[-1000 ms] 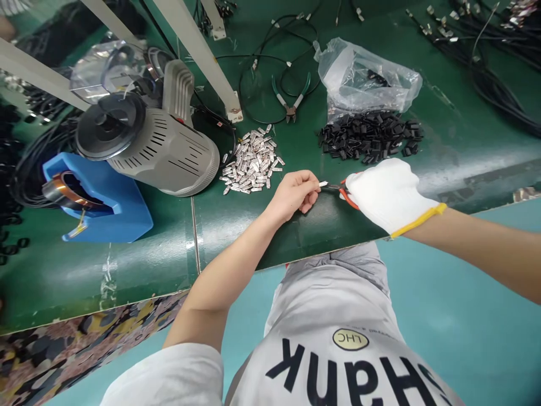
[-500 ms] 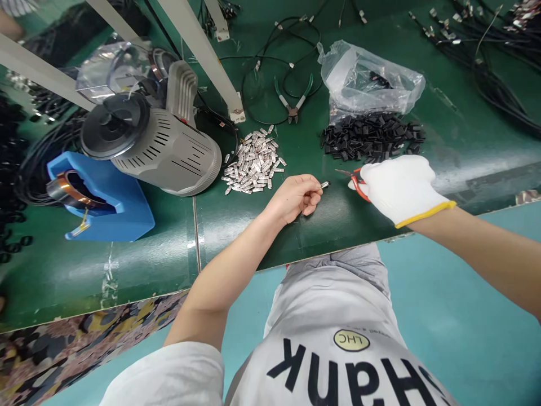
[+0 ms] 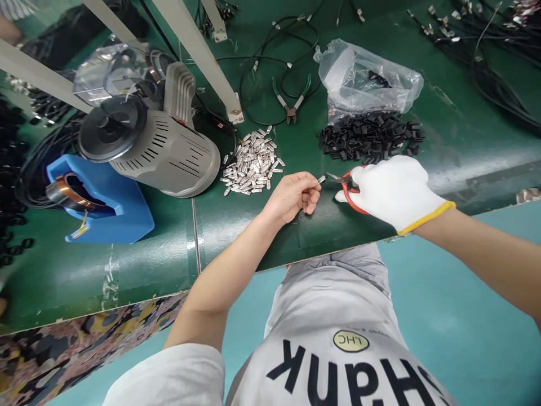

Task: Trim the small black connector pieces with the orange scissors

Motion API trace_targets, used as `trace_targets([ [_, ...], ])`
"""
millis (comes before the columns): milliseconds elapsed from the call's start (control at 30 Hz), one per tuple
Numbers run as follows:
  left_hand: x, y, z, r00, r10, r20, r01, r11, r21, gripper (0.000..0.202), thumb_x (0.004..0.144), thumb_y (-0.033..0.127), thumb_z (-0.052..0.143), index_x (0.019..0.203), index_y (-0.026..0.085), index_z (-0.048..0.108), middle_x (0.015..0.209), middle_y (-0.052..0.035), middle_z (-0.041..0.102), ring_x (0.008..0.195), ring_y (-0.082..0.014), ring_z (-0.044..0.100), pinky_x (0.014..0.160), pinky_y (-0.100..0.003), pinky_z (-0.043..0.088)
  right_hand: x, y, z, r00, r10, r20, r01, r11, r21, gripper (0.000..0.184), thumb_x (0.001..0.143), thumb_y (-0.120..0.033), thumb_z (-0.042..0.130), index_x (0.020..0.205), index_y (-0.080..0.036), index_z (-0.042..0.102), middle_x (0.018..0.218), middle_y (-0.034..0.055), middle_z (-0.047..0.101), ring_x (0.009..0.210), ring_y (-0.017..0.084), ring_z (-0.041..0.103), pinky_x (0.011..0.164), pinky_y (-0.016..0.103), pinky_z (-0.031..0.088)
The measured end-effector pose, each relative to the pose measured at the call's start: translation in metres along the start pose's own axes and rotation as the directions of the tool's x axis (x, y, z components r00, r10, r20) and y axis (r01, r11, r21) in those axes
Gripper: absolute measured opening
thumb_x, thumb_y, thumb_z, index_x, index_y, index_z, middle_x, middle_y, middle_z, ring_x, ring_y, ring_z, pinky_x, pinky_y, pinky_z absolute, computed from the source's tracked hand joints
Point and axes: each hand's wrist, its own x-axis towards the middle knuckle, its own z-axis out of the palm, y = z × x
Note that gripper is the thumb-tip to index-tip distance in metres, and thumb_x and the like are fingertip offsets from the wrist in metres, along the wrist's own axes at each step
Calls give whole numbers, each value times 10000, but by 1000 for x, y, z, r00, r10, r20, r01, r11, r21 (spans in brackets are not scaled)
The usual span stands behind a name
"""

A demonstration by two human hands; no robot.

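Observation:
My bare left hand (image 3: 295,195) pinches a small silver metal connector (image 3: 322,179) between thumb and forefinger, its dark end pointing right. My right hand (image 3: 391,192) wears a white glove with a yellow cuff and grips red-handled scissors (image 3: 347,190). The pointed grey blades reach left, close to the connector's dark end; whether they touch it I cannot tell. A pile of similar silver connectors (image 3: 253,160) lies to the left beyond my left hand. Behind my gloved hand is a heap of small black plastic pieces (image 3: 372,135).
A clear plastic bag (image 3: 367,79) lies behind the black heap. Green-handled cutting pliers (image 3: 291,107) rest beside it among cables. On the left stand a grey machine (image 3: 169,152) and a blue tape dispenser (image 3: 131,211). Black cables (image 3: 486,79) lie at the back right of the green bench (image 3: 236,231).
My gloved hand has brought the scissors left, so their blades are now near the connector; the handles appear more spread. My left hand has stayed nearly in place.

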Motion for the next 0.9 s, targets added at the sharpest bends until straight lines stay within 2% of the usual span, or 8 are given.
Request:
trace_targets([
  [233,1,-4,-1,997,-8,71,12,999,-51,140,792,252,667,747,161,570,533,29,583,356,-96,505,353,-202,333,7,-10,-10,993,72,96,-74,997,18,622,1009,-586,320,1002,-92,698,802,201,699,828,345,677,734,386,321],
  [400,0,-2,0,997,-4,74,9,998,-63,151,793,251,671,736,161,564,527,30,570,354,-92,494,353,-201,333,8,-9,-2,990,81,116,-85,996,32,649,1018,-607,283,1015,-117,708,781,183,687,825,357,687,706,381,344],
  [500,0,-1,-1,998,14,60,-8,996,-92,145,796,238,670,729,160,569,524,32,557,355,-83,470,351,-199,317,11,-5,7,987,110,114,-122,987,106,668,975,-712,325,935,-172,717,799,154,696,805,325,676,676,357,342],
  [667,2,1,-4,998,23,58,-12,983,-184,130,793,191,657,695,146,585,509,32,528,367,-60,407,363,-195,313,20,-2,12,951,104,292,-200,926,320,672,911,-798,367,745,-226,680,763,96,691,655,226,599,615,333,329],
  [767,2,3,-5,998,23,50,-12,978,-207,137,801,182,646,685,142,586,506,32,518,372,-56,398,373,-194,314,25,-3,13,956,84,281,-190,908,374,674,906,-798,372,700,-225,662,735,86,680,626,202,569,612,330,322],
  [900,1,5,-5,999,39,38,-29,974,-226,153,803,184,644,682,153,556,514,42,504,370,-46,383,384,-188,298,29,-8,15,957,118,264,-219,894,392,643,890,-784,416,693,-221,657,718,80,682,640,198,581,611,322,314],
])
